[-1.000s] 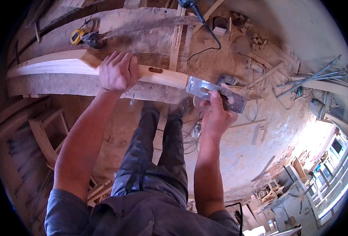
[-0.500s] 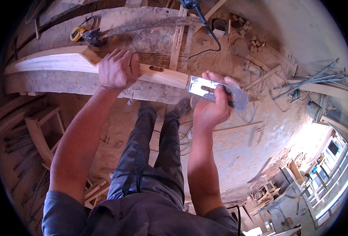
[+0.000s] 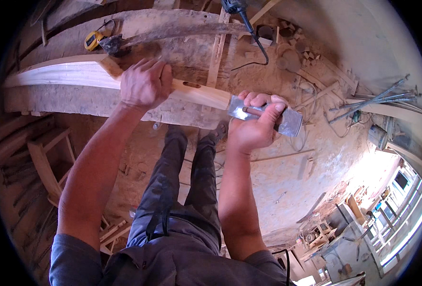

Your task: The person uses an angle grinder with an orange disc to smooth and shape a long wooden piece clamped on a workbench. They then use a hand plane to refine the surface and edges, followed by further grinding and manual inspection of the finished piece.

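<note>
My left hand [image 3: 145,85] is closed over a pale, shaped timber [image 3: 63,75], pressing it on the weathered wooden bench [image 3: 68,99]. To the right of that hand, the timber narrows and has a rounded mortise slot in its upper face. A slotted metal plane blade [image 3: 291,123] sits in my right hand [image 3: 255,125], the thumb on top and the fingers curled round its far edge. The blade's left end meets the timber's right end; whether it presses there I cannot tell.
A yellow tape measure [image 3: 93,41] and a dark-headed tool with a long wooden handle [image 3: 182,32] lie on the bench. Beyond, a corded power tool [image 3: 234,5] trails its cable. Wood offcuts [image 3: 311,58] and metal rods [image 3: 378,101] are on the right. A wooden frame [image 3: 46,164] stands lower left.
The fingers and thumb of my right hand have shifted along the blade, now covering more of its slot. The blade's tilt has changed slightly. My left hand keeps its grip on the timber.
</note>
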`<state>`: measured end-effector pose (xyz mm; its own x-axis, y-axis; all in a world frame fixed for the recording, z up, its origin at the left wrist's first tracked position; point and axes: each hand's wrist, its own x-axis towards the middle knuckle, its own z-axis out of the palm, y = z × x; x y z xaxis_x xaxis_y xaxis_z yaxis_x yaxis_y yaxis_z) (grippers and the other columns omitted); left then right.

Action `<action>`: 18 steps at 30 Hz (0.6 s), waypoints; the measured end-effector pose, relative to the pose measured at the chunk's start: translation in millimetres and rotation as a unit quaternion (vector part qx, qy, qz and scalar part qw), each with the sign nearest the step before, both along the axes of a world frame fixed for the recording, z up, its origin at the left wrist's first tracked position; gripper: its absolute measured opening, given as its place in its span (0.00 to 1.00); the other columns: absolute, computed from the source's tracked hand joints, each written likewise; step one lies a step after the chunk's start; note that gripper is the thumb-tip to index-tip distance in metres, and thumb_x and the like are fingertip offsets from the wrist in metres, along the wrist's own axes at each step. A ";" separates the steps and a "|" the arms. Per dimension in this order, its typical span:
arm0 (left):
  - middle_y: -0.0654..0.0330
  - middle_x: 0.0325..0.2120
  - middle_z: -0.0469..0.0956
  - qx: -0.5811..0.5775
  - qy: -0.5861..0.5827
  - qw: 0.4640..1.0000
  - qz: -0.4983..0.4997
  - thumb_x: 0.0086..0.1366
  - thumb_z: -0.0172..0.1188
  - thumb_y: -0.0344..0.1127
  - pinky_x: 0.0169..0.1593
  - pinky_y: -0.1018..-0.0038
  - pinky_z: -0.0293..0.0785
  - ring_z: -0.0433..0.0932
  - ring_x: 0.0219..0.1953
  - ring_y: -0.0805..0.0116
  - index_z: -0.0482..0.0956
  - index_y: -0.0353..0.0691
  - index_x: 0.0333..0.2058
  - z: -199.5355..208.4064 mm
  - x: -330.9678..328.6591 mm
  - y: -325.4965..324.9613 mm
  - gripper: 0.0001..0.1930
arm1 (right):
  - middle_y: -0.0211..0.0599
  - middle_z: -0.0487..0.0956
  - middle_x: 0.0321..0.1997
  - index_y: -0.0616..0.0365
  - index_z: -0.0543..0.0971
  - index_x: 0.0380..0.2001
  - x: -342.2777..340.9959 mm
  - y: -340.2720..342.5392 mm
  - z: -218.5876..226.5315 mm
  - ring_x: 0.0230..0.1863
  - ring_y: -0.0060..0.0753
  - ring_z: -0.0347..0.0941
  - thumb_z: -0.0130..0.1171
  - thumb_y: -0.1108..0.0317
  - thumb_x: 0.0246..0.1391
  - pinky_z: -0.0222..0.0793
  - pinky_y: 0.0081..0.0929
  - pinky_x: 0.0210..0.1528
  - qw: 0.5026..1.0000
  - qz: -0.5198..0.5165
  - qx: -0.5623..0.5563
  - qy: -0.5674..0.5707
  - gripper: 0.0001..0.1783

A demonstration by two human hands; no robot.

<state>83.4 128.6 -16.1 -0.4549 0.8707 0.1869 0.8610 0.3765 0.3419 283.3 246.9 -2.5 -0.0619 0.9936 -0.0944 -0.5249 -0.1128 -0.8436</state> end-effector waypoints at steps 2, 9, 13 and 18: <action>0.55 0.24 0.77 -0.008 0.005 1.000 0.003 0.67 0.58 0.35 0.33 0.54 0.75 0.79 0.30 0.49 0.75 0.41 0.27 0.2 -0.1 -1.7 0.09 | 0.33 0.73 0.27 0.52 0.72 0.45 1.2 -2.3 -0.6 0.29 0.34 0.69 0.55 0.51 0.74 0.71 0.46 0.40 0.999 -0.014 -0.031 0.020 0.16; 0.55 0.23 0.77 0.015 0.002 1.000 -0.001 0.68 0.59 0.36 0.32 0.54 0.76 0.79 0.29 0.49 0.75 0.41 0.25 -0.2 -1.6 -0.1 0.11 | 0.32 0.70 0.26 0.52 0.72 0.43 2.7 -5.0 -0.2 0.28 0.34 0.68 0.51 0.50 0.76 0.71 0.45 0.40 1.000 0.012 0.009 0.004 0.16; 0.56 0.23 0.79 0.005 0.007 1.000 0.004 0.68 0.59 0.38 0.32 0.55 0.79 0.81 0.29 0.51 0.76 0.42 0.24 0.9 -1.4 1.1 0.13 | 0.32 0.70 0.26 0.52 0.71 0.42 2.0 -7.3 4.3 0.29 0.33 0.67 0.50 0.51 0.76 0.70 0.44 0.40 1.000 0.017 0.010 -0.005 0.16; 0.56 0.23 0.79 -0.001 0.003 1.000 0.004 0.68 0.59 0.37 0.32 0.56 0.78 0.81 0.29 0.51 0.76 0.42 0.24 1.7 -2.2 0.9 0.12 | 0.31 0.69 0.26 0.52 0.70 0.40 3.8 -7.1 3.2 0.29 0.32 0.66 0.50 0.50 0.76 0.70 0.44 0.41 1.000 0.013 0.003 -0.004 0.17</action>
<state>81.2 129.5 -14.4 -0.4612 0.8674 0.1867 0.8596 0.3846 0.3365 287.0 239.8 0.7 -0.0869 0.9923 -0.0886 -0.5155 -0.1209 -0.8483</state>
